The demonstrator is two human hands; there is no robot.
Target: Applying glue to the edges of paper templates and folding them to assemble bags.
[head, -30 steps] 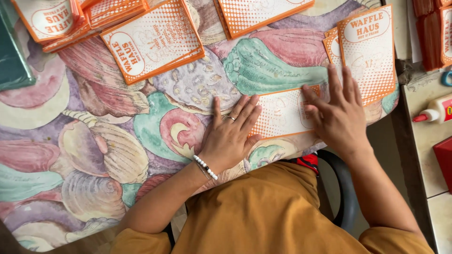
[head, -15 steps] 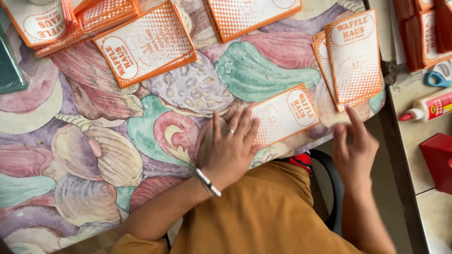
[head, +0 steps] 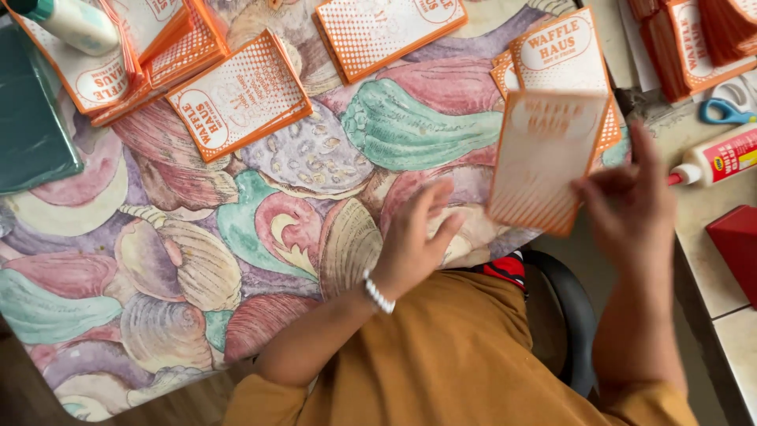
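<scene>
Your right hand [head: 631, 201] pinches an orange-and-white card [head: 546, 162] above the worktop's [head: 158, 260] shell-patterned cloth edge, your left hand [head: 414, 241] rests open beside it, card stacks [head: 236, 95] lying around.

The table [head: 181, 260] wears a cloth printed with big shells and vegetables — pink, green, purple. On it lie orange-and-white paper sleeves: one stack [head: 240, 95] near the middle, another [head: 386, 31] at the top edge — and a dark green pad [head: 31, 126] at left.
</scene>
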